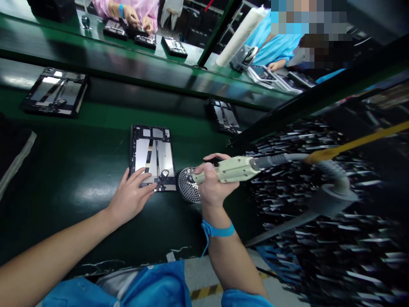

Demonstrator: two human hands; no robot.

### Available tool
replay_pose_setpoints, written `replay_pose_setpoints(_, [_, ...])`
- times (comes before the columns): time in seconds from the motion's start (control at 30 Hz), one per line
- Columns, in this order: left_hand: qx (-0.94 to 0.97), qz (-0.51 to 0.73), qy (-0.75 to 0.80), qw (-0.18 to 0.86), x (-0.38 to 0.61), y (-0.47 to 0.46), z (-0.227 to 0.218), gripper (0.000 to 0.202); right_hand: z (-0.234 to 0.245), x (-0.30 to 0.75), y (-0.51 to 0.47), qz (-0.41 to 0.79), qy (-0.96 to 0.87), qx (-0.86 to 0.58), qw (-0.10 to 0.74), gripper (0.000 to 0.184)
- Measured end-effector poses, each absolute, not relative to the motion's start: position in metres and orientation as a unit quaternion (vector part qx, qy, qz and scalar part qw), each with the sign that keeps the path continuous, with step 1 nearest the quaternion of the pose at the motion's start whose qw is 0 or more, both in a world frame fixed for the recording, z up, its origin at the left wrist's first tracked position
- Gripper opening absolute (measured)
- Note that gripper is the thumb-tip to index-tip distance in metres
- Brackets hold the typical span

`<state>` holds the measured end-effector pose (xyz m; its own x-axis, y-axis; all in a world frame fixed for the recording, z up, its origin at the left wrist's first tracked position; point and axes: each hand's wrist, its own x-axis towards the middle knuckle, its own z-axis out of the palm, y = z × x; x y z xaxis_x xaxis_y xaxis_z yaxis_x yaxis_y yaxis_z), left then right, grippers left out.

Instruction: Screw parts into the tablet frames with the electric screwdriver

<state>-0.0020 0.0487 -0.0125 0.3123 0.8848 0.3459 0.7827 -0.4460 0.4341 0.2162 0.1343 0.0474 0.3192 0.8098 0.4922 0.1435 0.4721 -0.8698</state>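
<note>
The green counter ran wide in front of me, with a second lane beyond it where another person in a pink sleeve worked over trays, and a person in blue sat further to the right. A spare opened tablet frame lay well apart on my left, and another frame sat further back on the right. To my right a blurred rack of dark parts filled the view.

The tablet chassis I was working on lay flat, back side up, just ahead of my hands. My left hand rested open on its near edge, fingers spread across the lower corner, pressing it down rather than gripping it. My right hand was clenched around the electric screwdriver, its hose trailing off to the right, the tip pointing toward the round perforated screw tray just beside the chassis.

I judged that doing this well meant keeping the left palm firm so the chassis could not slide, picking up one screw cleanly on the bit, and bringing the driver upright over the hole before pressing, with the hose left slack enough not to drag the tool sideways.
</note>
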Motion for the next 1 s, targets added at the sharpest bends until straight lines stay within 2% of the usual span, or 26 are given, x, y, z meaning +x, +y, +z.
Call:
replay_pose_setpoints(0.17, [0.811,0.307,0.494,0.065,-0.001,0.050,-0.007,0.023,0.067,0.198,0.122,0.302,-0.532,-0.404,0.680,0.021])
replay_pose_setpoints(0.3, [0.802,0.370,0.454,0.119,-0.004,0.054,-0.010,0.015,0.077,0.169,0.106,0.378,-0.545,-0.353,0.660,0.023])
replay_pose_setpoints(0.47, [0.775,0.422,0.434,0.183,-0.004,0.057,-0.011,0.019,0.074,0.149,0.095,0.438,-0.558,-0.300,0.638,0.024])
replay_pose_setpoints(0.57, [0.776,0.422,0.429,0.190,-0.002,0.058,-0.009,0.011,0.071,0.148,0.093,0.448,-0.560,-0.299,0.630,0.023])
replay_pose_setpoints(1.0, [0.776,0.442,0.408,0.192,-0.001,0.060,-0.011,0.009,0.069,0.148,0.093,0.457,-0.551,-0.296,0.632,0.025])
